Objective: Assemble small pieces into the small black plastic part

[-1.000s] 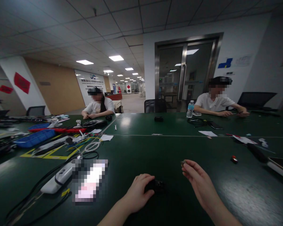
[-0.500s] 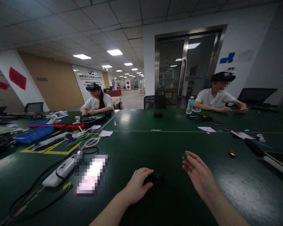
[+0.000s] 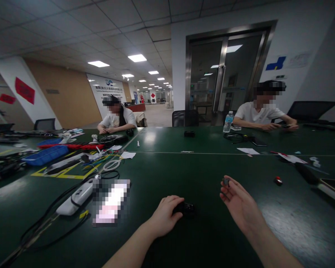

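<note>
My left hand (image 3: 165, 216) is closed around the near end of a small black boxy device (image 3: 188, 208) that lies on the dark green table (image 3: 206, 238). Its right end sticks out past my fingers; what kind of device it is, I cannot make out. To the right, my right hand (image 3: 240, 204) is raised above the table, palm turned inward. Between its thumb and fingertips it pinches a small dark grey piece (image 3: 226, 181), too small to name. The two hands are apart.
A lit phone (image 3: 113, 203) lies left of my hands, beside a white power strip (image 3: 76, 197) with cables. A small red-and-black item (image 3: 278, 181) sits at right. Two people work across the table near a water bottle (image 3: 228, 122). Blue trays (image 3: 46, 155) stand at far left.
The whole view has shifted slightly. My right hand has turned the small grey piece a little, so more of it shows. My left hand stays on the black device.
</note>
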`<act>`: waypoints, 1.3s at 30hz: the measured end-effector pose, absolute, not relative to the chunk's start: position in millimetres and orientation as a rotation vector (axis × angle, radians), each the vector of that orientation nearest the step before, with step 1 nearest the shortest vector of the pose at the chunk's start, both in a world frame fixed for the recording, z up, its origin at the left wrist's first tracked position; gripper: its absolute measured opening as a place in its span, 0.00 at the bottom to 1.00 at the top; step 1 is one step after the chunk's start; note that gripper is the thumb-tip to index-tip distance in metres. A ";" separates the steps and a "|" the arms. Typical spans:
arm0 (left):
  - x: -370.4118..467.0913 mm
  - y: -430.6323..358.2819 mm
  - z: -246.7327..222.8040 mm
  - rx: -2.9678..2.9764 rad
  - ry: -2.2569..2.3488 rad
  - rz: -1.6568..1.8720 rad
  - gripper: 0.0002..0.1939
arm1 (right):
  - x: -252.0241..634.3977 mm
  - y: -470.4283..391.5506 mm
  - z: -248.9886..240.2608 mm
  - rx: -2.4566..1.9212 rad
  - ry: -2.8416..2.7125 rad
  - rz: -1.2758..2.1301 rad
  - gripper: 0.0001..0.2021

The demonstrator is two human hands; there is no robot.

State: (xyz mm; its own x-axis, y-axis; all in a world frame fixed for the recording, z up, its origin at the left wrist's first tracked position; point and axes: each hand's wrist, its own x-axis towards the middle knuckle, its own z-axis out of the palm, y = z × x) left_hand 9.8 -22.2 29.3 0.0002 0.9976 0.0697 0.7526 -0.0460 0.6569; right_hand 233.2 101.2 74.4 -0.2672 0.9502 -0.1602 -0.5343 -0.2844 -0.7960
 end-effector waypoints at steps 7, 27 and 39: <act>9.3 -22.6 30.5 1.845 1.803 0.728 0.24 | 229.1 97.9 72.5 -0.803 -0.829 1.729 0.13; 11.4 -20.5 28.2 1.891 1.819 0.770 0.24 | 213.5 81.9 52.2 -0.901 -1.344 1.551 0.19; 11.5 -20.2 28.0 1.917 1.822 0.772 0.24 | 203.3 68.9 43.8 -0.870 -1.901 1.230 0.11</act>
